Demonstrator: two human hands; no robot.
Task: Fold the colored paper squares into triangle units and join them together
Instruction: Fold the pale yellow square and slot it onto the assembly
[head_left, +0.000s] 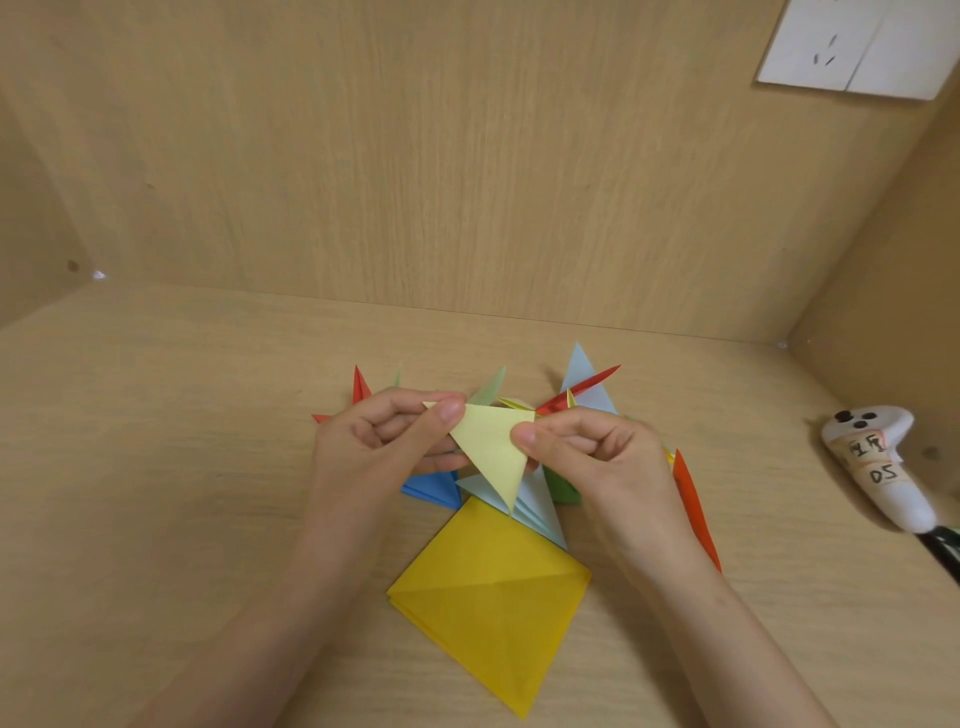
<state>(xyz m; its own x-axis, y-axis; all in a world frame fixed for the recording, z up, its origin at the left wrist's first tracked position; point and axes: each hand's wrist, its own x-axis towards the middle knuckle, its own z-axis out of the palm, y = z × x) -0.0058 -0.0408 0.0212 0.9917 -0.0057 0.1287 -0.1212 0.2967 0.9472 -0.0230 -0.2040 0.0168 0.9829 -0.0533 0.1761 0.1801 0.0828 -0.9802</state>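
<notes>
2 hands (384, 441) (597, 462); 1 pale triangle (491, 452); 1 controller (878, 467).

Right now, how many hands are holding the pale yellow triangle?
2. The left hand pinches the pale yellow triangle at its upper-left corner; the right hand pinches its right corner. No other hand is in view.

Pale yellow triangle unit (491, 454) point-down above flat yellow squares (491, 605).

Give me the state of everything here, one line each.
Pale yellow triangle: folded, held up between both hands.
Left hand: pinches the triangle's left corner.
Right hand: pinches its right corner.
Yellow squares: stacked flat on the desk, top sheet creased diagonally.
Folded units: piled under and behind the hands.
White controller: lying on the desk.
</notes>
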